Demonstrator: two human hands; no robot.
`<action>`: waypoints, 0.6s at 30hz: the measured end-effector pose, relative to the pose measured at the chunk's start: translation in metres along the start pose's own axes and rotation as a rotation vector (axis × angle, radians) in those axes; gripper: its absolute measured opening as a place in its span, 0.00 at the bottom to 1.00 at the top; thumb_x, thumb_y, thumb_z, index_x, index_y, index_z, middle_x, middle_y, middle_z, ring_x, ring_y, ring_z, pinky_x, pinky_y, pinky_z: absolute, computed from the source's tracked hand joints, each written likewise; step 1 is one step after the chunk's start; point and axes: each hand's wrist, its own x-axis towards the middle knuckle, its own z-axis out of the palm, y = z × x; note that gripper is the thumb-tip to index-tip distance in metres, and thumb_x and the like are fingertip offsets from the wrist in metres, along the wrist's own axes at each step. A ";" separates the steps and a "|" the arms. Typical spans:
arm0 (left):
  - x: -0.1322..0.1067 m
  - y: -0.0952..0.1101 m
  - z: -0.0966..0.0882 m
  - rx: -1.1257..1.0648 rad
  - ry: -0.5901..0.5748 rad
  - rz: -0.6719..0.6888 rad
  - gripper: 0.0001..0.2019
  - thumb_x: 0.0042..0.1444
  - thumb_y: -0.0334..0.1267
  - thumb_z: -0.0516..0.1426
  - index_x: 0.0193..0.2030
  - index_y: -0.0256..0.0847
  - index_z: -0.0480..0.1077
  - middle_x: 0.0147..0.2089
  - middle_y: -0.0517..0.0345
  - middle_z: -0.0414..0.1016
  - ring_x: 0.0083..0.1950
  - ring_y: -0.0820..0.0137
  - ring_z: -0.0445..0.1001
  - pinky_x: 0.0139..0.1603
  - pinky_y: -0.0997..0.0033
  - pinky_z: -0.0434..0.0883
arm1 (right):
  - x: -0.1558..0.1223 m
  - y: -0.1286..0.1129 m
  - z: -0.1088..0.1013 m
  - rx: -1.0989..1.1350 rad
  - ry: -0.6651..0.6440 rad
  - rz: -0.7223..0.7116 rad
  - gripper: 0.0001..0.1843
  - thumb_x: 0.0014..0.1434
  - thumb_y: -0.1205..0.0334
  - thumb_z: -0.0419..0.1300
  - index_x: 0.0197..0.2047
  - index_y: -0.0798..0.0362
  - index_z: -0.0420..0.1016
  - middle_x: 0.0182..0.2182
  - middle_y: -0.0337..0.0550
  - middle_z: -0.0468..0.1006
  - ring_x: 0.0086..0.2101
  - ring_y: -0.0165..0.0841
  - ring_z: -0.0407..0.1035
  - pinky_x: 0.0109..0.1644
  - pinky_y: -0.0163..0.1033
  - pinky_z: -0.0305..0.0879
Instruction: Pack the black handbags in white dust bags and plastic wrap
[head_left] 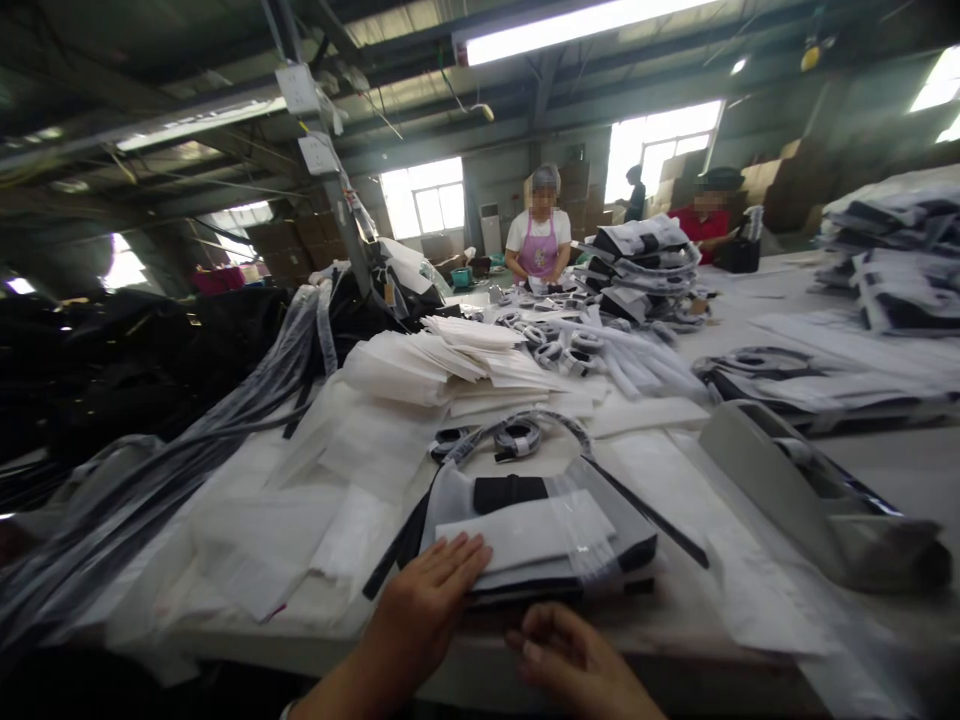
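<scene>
A black handbag [637, 552], partly wrapped in white foam sheet, lies on the table before me. Its handle [577, 425], covered in clear plastic, arches away from me. My left hand [431, 600] rests flat on the left side of a folded white foam sheet [517, 535] on the bag's front. Clear tape [592, 540] crosses that sheet towards the right. Just off the bag's near edge is my right hand [577, 660], its fingers loosely curved and apart, with nothing visible in them. A coiled, plastic-wrapped strap [517, 437] lies under the handle's arch.
White foam sheets [442, 360] are piled behind the bag. A grey tape dispenser [810, 500] stands to the right. Long plastic-wrapped straps [247, 400] hang at the left. Wrapped bags [645, 260] are stacked farther back, near a person in an apron [540, 245] and another in red [701, 225].
</scene>
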 end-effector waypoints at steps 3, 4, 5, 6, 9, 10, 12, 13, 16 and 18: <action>0.004 0.002 -0.012 -0.055 -0.046 -0.045 0.27 0.64 0.33 0.54 0.69 0.44 0.58 0.67 0.57 0.68 0.67 0.67 0.68 0.65 0.60 0.70 | 0.007 -0.008 0.016 0.119 -0.109 -0.003 0.17 0.40 0.57 0.72 0.29 0.51 0.70 0.26 0.34 0.72 0.32 0.31 0.68 0.36 0.33 0.62; 0.006 0.003 -0.016 -0.063 -0.049 -0.056 0.28 0.63 0.36 0.56 0.69 0.44 0.58 0.67 0.56 0.68 0.67 0.65 0.68 0.65 0.59 0.70 | 0.008 -0.011 0.018 0.137 -0.131 -0.002 0.15 0.40 0.59 0.70 0.28 0.51 0.69 0.25 0.34 0.71 0.31 0.31 0.66 0.36 0.33 0.60; 0.007 0.004 -0.020 -0.064 -0.048 -0.063 0.30 0.61 0.40 0.59 0.69 0.44 0.57 0.67 0.55 0.69 0.66 0.64 0.69 0.64 0.59 0.70 | 0.007 -0.013 0.020 0.152 -0.136 -0.002 0.13 0.39 0.61 0.69 0.27 0.51 0.68 0.25 0.34 0.71 0.32 0.32 0.66 0.37 0.34 0.60; 0.007 0.005 -0.022 -0.058 -0.043 -0.070 0.34 0.58 0.43 0.62 0.69 0.44 0.57 0.66 0.53 0.69 0.65 0.62 0.70 0.63 0.59 0.71 | 0.007 -0.015 0.020 0.159 -0.128 -0.006 0.12 0.39 0.62 0.67 0.26 0.51 0.67 0.25 0.35 0.72 0.33 0.33 0.67 0.38 0.35 0.60; 0.008 0.005 -0.022 -0.008 -0.012 -0.100 0.42 0.51 0.45 0.67 0.70 0.42 0.55 0.65 0.50 0.71 0.62 0.60 0.73 0.59 0.63 0.75 | 0.006 -0.020 0.022 0.159 -0.088 -0.049 0.09 0.37 0.67 0.61 0.25 0.51 0.65 0.27 0.37 0.75 0.38 0.37 0.70 0.41 0.36 0.61; 0.009 0.005 -0.019 0.018 0.006 -0.109 0.42 0.51 0.43 0.67 0.71 0.41 0.54 0.64 0.50 0.71 0.61 0.60 0.74 0.58 0.65 0.75 | 0.006 -0.022 0.022 0.157 -0.077 -0.072 0.09 0.36 0.68 0.60 0.24 0.51 0.65 0.30 0.38 0.77 0.41 0.38 0.71 0.42 0.36 0.61; 0.011 0.004 -0.008 0.081 0.062 -0.127 0.41 0.55 0.41 0.63 0.72 0.39 0.51 0.65 0.49 0.71 0.59 0.61 0.76 0.56 0.66 0.76 | 0.007 -0.028 0.023 0.139 -0.056 -0.134 0.09 0.35 0.69 0.58 0.25 0.51 0.66 0.38 0.41 0.80 0.47 0.40 0.72 0.45 0.37 0.63; 0.013 0.005 -0.001 0.111 0.097 -0.135 0.39 0.58 0.40 0.61 0.73 0.38 0.49 0.65 0.48 0.71 0.59 0.61 0.76 0.56 0.67 0.76 | 0.007 -0.031 0.021 0.111 -0.042 -0.177 0.10 0.35 0.69 0.58 0.26 0.51 0.66 0.43 0.42 0.81 0.50 0.42 0.71 0.47 0.38 0.64; 0.021 0.009 0.020 0.175 0.175 -0.145 0.34 0.65 0.37 0.52 0.75 0.36 0.43 0.65 0.48 0.70 0.57 0.64 0.77 0.54 0.70 0.76 | 0.004 -0.047 0.001 -0.206 0.011 -0.365 0.11 0.44 0.69 0.58 0.34 0.50 0.73 0.47 0.44 0.81 0.50 0.41 0.74 0.52 0.41 0.68; 0.024 0.012 0.032 0.188 0.192 -0.122 0.33 0.66 0.34 0.48 0.76 0.40 0.40 0.65 0.52 0.71 0.57 0.67 0.78 0.53 0.73 0.75 | -0.002 -0.060 -0.029 -0.613 0.072 -0.516 0.14 0.55 0.69 0.56 0.44 0.50 0.78 0.47 0.46 0.81 0.48 0.39 0.75 0.53 0.43 0.69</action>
